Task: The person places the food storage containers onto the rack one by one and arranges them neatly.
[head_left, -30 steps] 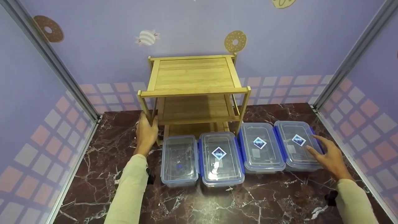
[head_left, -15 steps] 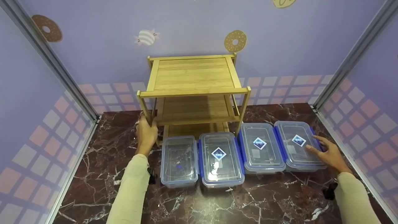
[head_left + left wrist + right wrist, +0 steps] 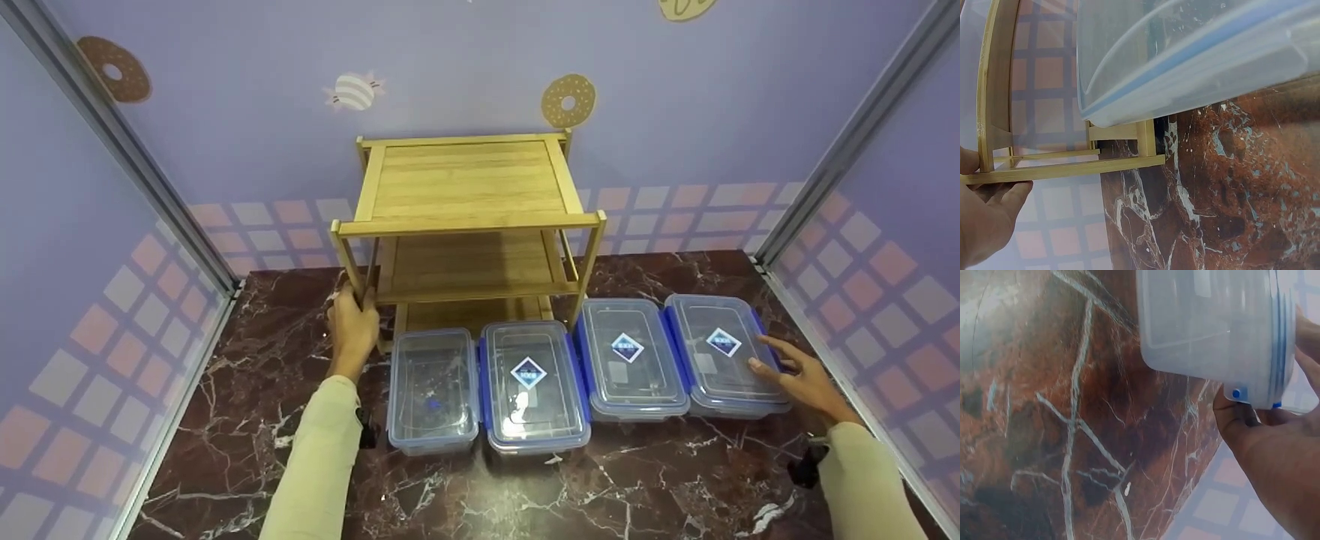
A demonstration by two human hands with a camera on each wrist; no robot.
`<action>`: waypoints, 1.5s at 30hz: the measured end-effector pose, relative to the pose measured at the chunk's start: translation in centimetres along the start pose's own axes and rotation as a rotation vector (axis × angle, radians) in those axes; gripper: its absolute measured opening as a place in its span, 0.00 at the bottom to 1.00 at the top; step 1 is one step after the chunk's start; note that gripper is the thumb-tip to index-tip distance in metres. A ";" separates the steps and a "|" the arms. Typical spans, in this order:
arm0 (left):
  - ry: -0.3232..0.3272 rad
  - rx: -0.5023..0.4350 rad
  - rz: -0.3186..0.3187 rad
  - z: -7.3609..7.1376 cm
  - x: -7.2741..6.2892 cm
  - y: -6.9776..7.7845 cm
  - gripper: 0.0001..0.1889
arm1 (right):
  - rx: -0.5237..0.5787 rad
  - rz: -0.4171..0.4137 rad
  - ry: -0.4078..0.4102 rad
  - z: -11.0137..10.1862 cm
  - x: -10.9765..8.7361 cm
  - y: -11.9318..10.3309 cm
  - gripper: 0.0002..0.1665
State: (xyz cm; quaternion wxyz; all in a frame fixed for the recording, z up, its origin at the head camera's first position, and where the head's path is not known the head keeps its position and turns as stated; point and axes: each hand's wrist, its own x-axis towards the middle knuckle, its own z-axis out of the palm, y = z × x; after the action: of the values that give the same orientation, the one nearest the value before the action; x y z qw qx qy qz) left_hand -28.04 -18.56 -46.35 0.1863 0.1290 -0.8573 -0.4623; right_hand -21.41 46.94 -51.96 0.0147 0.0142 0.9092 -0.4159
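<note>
My left hand (image 3: 352, 330) grips the front left post of a three-tier wooden shelf (image 3: 465, 180); in the left wrist view its thumb and fingers lie on both sides of the wood (image 3: 1061, 170). My right hand (image 3: 806, 379) is at the right edge of the rightmost clear plastic food container (image 3: 705, 375). In the right wrist view, fingers curl at the side clip (image 3: 1237, 392) with blue ends, and another part of the hand reaches over the lid side. Both lid and box are translucent, with a diamond-shaped blue label (image 3: 724, 342) on top.
Three more lidded containers stand to its left: one beside it (image 3: 634, 386), one in the middle (image 3: 536, 412) and one with no label (image 3: 435, 367). They line the shelf's front on the dark red marble-patterned surface (image 3: 600, 495). Purple walls (image 3: 465, 60) enclose the back and sides.
My left hand has slid slightly down the shelf post. Against the rightmost container, my right hand's fingers and thumb have shifted a little to the right. The containers and shelf keep their places.
</note>
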 end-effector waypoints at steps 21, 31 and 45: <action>-0.001 -0.002 0.009 -0.3 0.0 -0.3 0.14 | 0.321 0.102 -0.065 -0.6 -2.4 2.1 0.36; -0.022 -0.008 -0.008 -0.4 0.1 -0.1 0.14 | 0.441 0.094 -0.010 -0.7 -3.4 2.3 0.33; -0.020 -0.010 0.014 -0.4 0.0 -0.3 0.13 | 0.675 0.025 0.028 -0.5 -5.0 2.1 0.31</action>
State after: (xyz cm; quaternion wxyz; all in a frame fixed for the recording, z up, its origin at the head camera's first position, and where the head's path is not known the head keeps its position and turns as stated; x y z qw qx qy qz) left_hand -27.84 -19.00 -46.39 0.1817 0.1175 -0.8575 -0.4667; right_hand -16.34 48.59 -53.04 0.0018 0.0349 0.7200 -0.6931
